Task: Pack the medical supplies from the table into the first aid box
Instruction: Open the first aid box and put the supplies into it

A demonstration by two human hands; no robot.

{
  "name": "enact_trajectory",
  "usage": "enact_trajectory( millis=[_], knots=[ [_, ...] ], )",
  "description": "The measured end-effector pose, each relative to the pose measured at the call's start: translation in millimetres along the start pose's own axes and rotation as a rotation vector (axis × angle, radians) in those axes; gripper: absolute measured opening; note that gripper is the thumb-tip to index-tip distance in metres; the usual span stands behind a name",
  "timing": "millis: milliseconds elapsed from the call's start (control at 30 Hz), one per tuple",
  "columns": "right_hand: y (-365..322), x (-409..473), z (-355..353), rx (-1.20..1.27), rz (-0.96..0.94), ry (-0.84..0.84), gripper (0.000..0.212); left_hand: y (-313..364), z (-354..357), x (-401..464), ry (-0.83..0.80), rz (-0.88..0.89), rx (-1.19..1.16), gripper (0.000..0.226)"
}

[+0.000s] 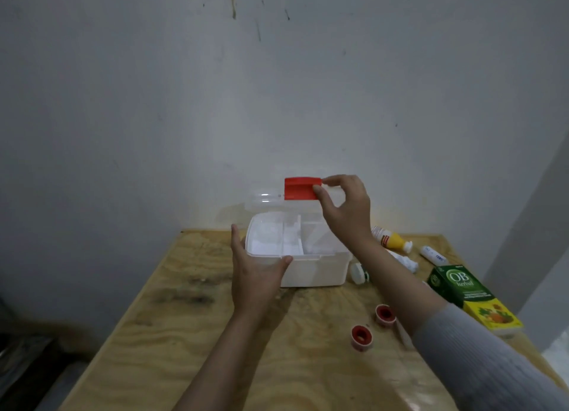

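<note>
Your left hand (255,275): wrapped on first aid box (311,269) front-left corner.
Your right hand (345,207): pinching red latch (300,189) on raised lid (264,199).
Tape rolls (361,336): worktop (184,318), right of box.

My left hand (257,272) reaches forward on a bare forearm, palm turned inward, fingers stretched along the far side and thumb (281,261) hooked over the near edge of what it braces. My right hand (345,207) is raised higher, wrist bent, thumb and forefinger pinched together on a thin edge, the other fingers curled loosely. A grey sleeve (480,358) covers my right arm up to mid-forearm.
</note>
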State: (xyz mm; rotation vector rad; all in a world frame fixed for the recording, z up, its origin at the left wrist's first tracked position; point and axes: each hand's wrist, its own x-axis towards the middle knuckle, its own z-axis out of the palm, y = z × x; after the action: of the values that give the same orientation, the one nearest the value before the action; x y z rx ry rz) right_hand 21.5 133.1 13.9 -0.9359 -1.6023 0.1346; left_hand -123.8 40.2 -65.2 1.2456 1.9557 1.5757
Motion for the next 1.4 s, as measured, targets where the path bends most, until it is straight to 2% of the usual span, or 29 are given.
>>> enact_trajectory(
  millis=[133, 300, 433, 600, 667, 867, 1033, 1133, 1267, 1333, 1400],
  knots=[
    [-0.1, 34.4, 5.0, 0.055, 0.088, 0.093, 0.026, -1.3, -1.4, 0.6, -0.006, -0.009, -0.004, 0.118],
    [13.9, 52.9, 14.7, -0.052, -0.016, 0.076, 0.027, -3.4, -3.5, 1.6, -0.018, 0.041, 0.023, 0.112],
    [28.3, 57.3, 17.4, -0.249, -0.054, -0.030, 0.035, -6.2, -5.6, 1.7, -0.027, 0.064, 0.036, 0.107],
    [39.1, 63.0, 11.2, -0.366, -0.015, -0.353, 0.051, -6.1, -7.8, -0.5, -0.038, 0.113, 0.061, 0.100],
    [36.1, 61.7, 3.0, -0.356, -0.021, -0.403, 0.052, -6.1, -7.9, -0.6, -0.036, 0.128, 0.065, 0.099],
    [16.9, 17.0, -60.0, -0.196, -0.005, -0.286, 0.041, -9.2, -6.8, 2.2, -0.062, 0.150, 0.070, 0.094],
    [26.3, -56.7, -132.0, -0.239, 0.126, -0.196, 0.029, -10.2, -7.6, 9.7, -0.070, 0.225, 0.225, 0.095],
    [55.9, -93.9, -166.4, -0.453, 0.234, -0.163, 0.034, -6.0, -6.4, 19.7, -0.056, 0.249, 0.297, 0.089],
    [85.8, -125.6, -197.7, -0.739, 0.490, -0.197, 0.050, -4.5, -0.5, 28.6, -0.068, 0.291, 0.401, 0.076],
    [91.2, -137.2, -203.0, -0.790, 0.582, -0.268, 0.057, -7.1, 1.6, 28.6, -0.096, 0.295, 0.424, 0.070],
    [91.7, -147.0, -204.6, -0.755, 0.597, -0.268, 0.055, -10.0, 1.9, 28.1, -0.111, 0.304, 0.409, 0.067]
  ],
)
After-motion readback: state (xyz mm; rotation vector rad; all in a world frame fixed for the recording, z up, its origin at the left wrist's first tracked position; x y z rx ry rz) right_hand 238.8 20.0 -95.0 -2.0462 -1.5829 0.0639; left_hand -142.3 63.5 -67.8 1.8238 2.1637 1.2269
